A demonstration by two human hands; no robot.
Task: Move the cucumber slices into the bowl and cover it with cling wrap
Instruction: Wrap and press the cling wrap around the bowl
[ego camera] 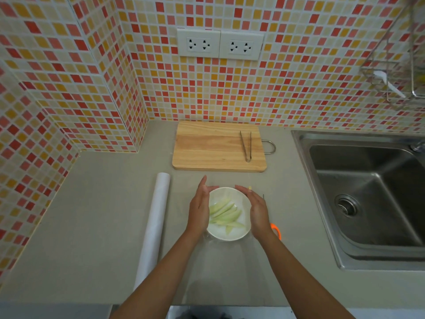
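Observation:
A white bowl [232,234] stands on the grey counter and holds several pale green cucumber slices [224,215]. A clear sheet of cling wrap [220,268] lies over the bowl and spreads onto the counter towards me. My left hand [200,207] presses flat against the bowl's left side with straight fingers. On the bowl's right side my right hand [257,210] presses the same way. The cling wrap roll [154,224] lies lengthwise to the left of the bowl.
A wooden cutting board [213,148] sits behind the bowl with metal tongs [246,145] on its right part. An orange-handled tool [277,230] lies partly under my right wrist. A steel sink [368,192] fills the right. Tiled walls close the back and left.

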